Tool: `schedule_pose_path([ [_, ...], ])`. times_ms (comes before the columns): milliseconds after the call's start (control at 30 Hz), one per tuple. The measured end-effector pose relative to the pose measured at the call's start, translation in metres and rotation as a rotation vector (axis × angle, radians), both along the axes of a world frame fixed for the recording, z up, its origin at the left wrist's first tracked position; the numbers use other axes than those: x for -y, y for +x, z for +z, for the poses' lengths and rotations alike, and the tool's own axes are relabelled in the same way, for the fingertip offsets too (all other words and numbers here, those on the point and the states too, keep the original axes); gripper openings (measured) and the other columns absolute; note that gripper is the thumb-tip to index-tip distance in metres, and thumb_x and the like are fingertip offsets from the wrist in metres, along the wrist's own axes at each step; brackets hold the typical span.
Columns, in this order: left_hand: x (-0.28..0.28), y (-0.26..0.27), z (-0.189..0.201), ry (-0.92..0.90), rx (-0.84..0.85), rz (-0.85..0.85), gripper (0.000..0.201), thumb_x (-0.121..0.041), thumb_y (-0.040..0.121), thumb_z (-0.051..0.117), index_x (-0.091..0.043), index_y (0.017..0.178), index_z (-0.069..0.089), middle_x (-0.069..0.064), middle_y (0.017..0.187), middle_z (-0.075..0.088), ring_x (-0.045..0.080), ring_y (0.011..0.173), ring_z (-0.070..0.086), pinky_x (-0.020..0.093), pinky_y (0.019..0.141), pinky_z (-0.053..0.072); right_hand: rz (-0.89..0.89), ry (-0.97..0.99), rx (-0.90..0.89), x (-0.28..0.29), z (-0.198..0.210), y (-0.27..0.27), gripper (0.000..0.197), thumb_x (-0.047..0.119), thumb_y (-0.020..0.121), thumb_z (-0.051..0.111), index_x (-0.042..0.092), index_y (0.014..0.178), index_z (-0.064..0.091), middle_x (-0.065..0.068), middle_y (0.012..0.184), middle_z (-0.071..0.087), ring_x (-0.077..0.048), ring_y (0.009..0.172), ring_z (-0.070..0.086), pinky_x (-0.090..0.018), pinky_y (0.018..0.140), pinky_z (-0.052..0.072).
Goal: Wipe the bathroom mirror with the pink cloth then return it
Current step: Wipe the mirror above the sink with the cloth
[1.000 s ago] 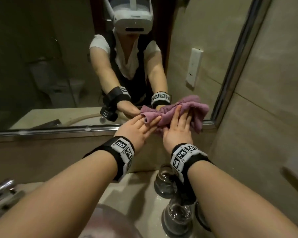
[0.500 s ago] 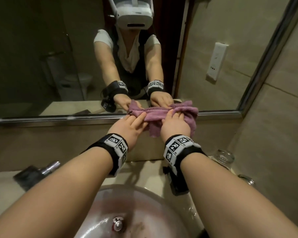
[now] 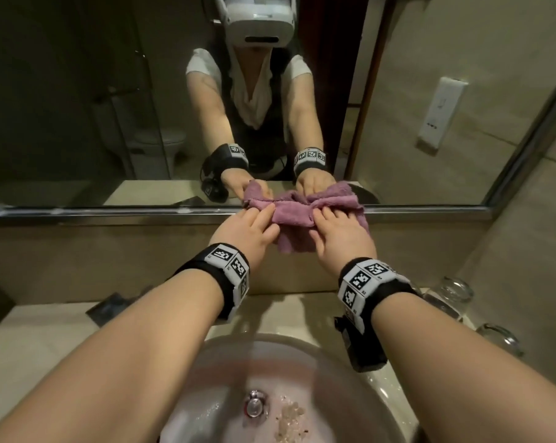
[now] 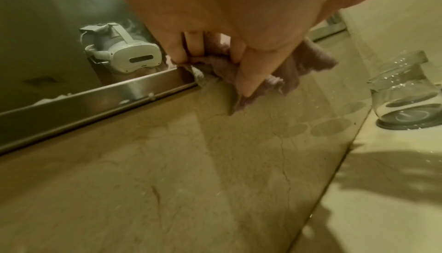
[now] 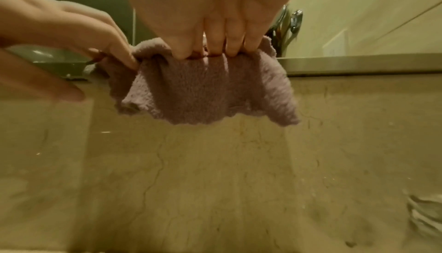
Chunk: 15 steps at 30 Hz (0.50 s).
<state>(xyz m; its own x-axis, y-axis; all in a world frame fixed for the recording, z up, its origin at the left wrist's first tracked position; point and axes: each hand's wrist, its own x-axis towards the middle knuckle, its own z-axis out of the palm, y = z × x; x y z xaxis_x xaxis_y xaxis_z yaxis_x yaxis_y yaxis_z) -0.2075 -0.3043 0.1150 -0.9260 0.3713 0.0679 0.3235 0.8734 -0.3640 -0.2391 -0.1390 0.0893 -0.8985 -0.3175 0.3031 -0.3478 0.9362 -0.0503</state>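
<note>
Bunched pink cloth (image 3: 297, 212) against mirror (image 3: 110, 107)

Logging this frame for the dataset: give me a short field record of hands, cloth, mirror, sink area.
left hand: fingers press pink cloth at its left end
right hand: fingers press cloth at its right part
cloth position: bunched along mirror bottom edge, over metal frame, lower part hanging against wall
sink: below the arms, debris near drain
glasses: on the counter, right of sink
</note>
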Motion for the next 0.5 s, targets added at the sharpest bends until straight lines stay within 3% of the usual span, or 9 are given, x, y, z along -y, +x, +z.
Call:
schedule_pose_path([
  [100, 0.013, -0.002, -0.015, 0.068, 0.02, 0.074, 0.051, -0.017, 0.099, 0.026, -0.017, 0.15, 0.021, 0.013, 0.158, 0.016, 0.029, 0.14, 0.028, 0.036, 0.109, 0.031, 0.024, -0.008, 0.026, 0.013, -0.006, 0.001, 0.051, 0.028, 0.096, 0.042, 0.013, 0.145, 0.033, -0.008, 0.149, 0.037, -0.025, 0.137, 0.033, -0.035, 0.112, 0.027],
  [167, 0.021, -0.003, -0.013, 0.126, 0.009, 0.093, 0.057, -0.019, 0.1, 0.032, -0.02, 0.152, 0.009, 0.01, 0.159, 0.011, 0.027, 0.142, 0.022, 0.036, 0.111, 0.029, 0.023, -0.002, 0.019, 0.02, -0.009, 0.003, 0.05, 0.027, 0.095, 0.044, 0.015, 0.143, 0.036, -0.008, 0.149, 0.038, -0.029, 0.136, 0.034, -0.037, 0.111, 0.03],
  [233, 0.028, -0.005, -0.017, 0.167, 0.0, 0.071, 0.063, -0.024, 0.099, 0.037, -0.024, 0.153, 0.003, 0.008, 0.159, 0.01, 0.028, 0.143, 0.021, 0.035, 0.111, 0.029, 0.017, -0.032, -0.012, 0.026, -0.01, 0.006, 0.047, 0.026, 0.093, 0.047, 0.019, 0.14, 0.042, -0.008, 0.147, 0.04, -0.036, 0.131, 0.038, -0.042, 0.102, 0.039],
  [300, 0.033, -0.005, -0.021, 0.191, -0.011, 0.077, 0.065, -0.032, 0.099, 0.038, -0.028, 0.153, 0.002, 0.008, 0.159, 0.011, 0.028, 0.142, 0.022, 0.036, 0.111, 0.029, 0.009, -0.047, -0.007, 0.031, -0.009, 0.007, 0.047, 0.028, 0.094, 0.046, 0.023, 0.14, 0.04, -0.004, 0.147, 0.038, -0.032, 0.128, 0.041, -0.039, 0.093, 0.046],
  [500, 0.049, -0.005, -0.024, 0.175, -0.032, 0.099, 0.054, -0.034, 0.101, 0.032, -0.031, 0.151, 0.014, 0.008, 0.158, 0.013, 0.029, 0.139, 0.024, 0.036, 0.109, 0.03, 0.007, -0.095, -0.013, 0.045, -0.012, 0.007, 0.056, 0.027, 0.088, 0.056, 0.018, 0.141, 0.039, -0.007, 0.146, 0.039, -0.027, 0.133, 0.04, -0.04, 0.094, 0.046],
])
